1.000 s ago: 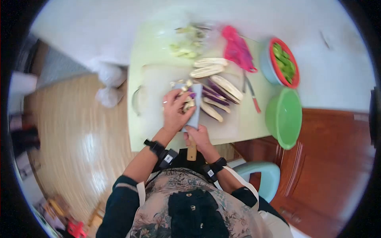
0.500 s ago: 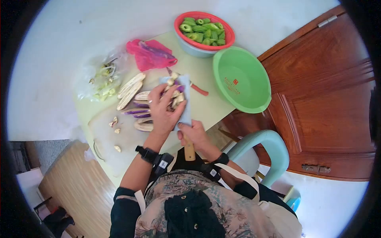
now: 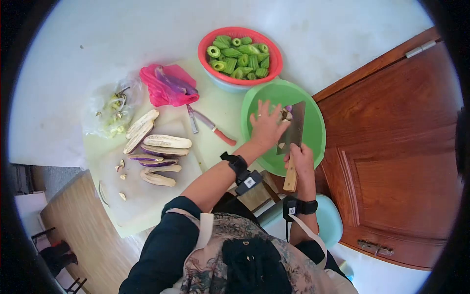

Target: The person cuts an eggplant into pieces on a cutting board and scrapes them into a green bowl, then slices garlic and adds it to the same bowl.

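Observation:
Over the green basin (image 3: 249, 157), my right hand (image 3: 302, 160) grips the wooden handle of a cleaver (image 3: 296, 128), its broad blade tilted above the basin. Some cut eggplant pieces (image 3: 287, 115) show beside the blade, and a small one clings lower down on it. My left hand (image 3: 268, 128) is open, fingers spread, right next to the blade and those pieces. To the left, halved eggplants (image 3: 167, 141) lie on a white cutting board (image 3: 132, 193), pale cut faces or purple skin showing.
A red colander (image 3: 276, 56) of cut green gourd pieces stands behind the basin. A red-handled knife (image 3: 223, 135) and a peeler (image 3: 192, 120) lie mid-table. Behind the board are a pink bag (image 3: 156, 93) with eggplant and a clear bag of scraps (image 3: 105, 115). A wooden door (image 3: 391, 147) stands right.
Both hands have moved right from the cutting board to the green basin, carrying eggplant pieces on the cleaver. My left hand has come off the pieces and spread its fingers.

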`<control>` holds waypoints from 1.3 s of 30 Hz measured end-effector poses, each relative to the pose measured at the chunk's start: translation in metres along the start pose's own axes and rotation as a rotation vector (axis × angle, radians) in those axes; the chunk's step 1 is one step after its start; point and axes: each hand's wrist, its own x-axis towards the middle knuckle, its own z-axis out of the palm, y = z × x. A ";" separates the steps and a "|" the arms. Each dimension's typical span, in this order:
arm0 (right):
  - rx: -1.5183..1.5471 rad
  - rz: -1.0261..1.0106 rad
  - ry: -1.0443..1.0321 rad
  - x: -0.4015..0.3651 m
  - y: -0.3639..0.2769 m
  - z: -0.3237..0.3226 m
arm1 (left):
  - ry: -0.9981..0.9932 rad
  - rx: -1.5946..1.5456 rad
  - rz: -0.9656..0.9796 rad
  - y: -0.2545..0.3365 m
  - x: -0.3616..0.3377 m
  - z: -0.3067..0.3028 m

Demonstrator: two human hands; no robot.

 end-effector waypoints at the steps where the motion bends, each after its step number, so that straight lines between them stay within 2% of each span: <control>1: -0.027 -0.021 0.011 0.006 0.005 -0.004 | -0.011 -0.003 -0.008 -0.005 0.000 0.000; 3: -0.064 -0.035 0.027 0.013 0.011 -0.011 | -0.210 -0.563 -0.016 -0.029 0.005 -0.010; 5: -0.073 -0.106 0.041 0.017 0.011 -0.012 | -0.072 -0.571 0.042 -0.043 0.007 -0.032; 6: -0.077 -0.102 0.031 0.018 0.011 -0.011 | -0.071 -0.566 0.031 -0.052 0.005 -0.046; 8: -0.024 -0.127 0.048 0.016 0.010 -0.007 | -0.086 -0.634 -0.211 -0.068 -0.005 -0.073; 9: -0.028 -0.128 0.019 0.014 0.011 -0.005 | -0.071 -0.615 -0.229 -0.073 -0.012 -0.081; 11: -0.023 -0.147 0.118 0.011 0.015 0.005 | -0.116 -0.679 -0.298 -0.091 -0.032 -0.110; 12: 0.012 -0.152 0.079 0.010 0.016 0.008 | -0.074 -0.631 -0.331 -0.101 -0.042 -0.122; 14: 0.036 -0.167 -0.025 -0.008 0.010 0.023 | -0.041 -0.545 -0.130 -0.115 -0.067 -0.136; 18: -0.063 -0.174 -0.333 -0.044 -0.001 0.070 | 0.039 -0.409 -0.214 -0.141 -0.125 -0.183; 19: -0.131 -0.173 -0.441 -0.051 0.003 0.083 | 0.152 -0.358 -0.226 -0.154 -0.141 -0.195; 20: -0.139 -0.174 -0.456 -0.057 0.006 0.098 | 0.266 -0.305 -0.233 -0.168 -0.155 -0.206; 22: -0.238 -0.258 -0.662 -0.076 0.014 0.138 | 0.380 -0.076 -0.250 -0.210 -0.182 -0.236; 24: -0.246 -0.251 -0.718 -0.094 0.013 0.170 | 0.283 0.116 -0.407 -0.249 -0.205 -0.263; 25: -0.252 -0.239 -0.764 -0.102 0.013 0.184 | 0.286 0.114 -0.414 -0.259 -0.205 -0.277; 27: -0.238 -0.191 -0.777 -0.111 0.021 0.208 | 0.200 0.455 -0.368 -0.278 -0.198 -0.297; 28: -0.216 -0.149 -0.788 -0.115 0.024 0.218 | 0.203 0.447 -0.372 -0.287 -0.195 -0.299; 30: -0.234 -0.155 -0.783 -0.128 0.026 0.233 | 0.039 0.557 -0.283 -0.305 -0.189 -0.302; 31: -0.247 -0.148 -0.800 -0.132 0.029 0.238 | 0.041 0.548 -0.284 -0.315 -0.189 -0.300; 33: -0.263 -0.136 -0.816 -0.138 0.034 0.248 | -0.137 0.408 -0.240 -0.330 -0.194 -0.297; 35: -0.220 -0.102 -0.839 -0.146 0.040 0.259 | -0.159 0.353 -0.233 -0.335 -0.210 -0.300; 39: -0.232 -0.104 -0.831 -0.157 0.063 0.284 | -0.273 0.182 -0.245 -0.310 -0.251 -0.334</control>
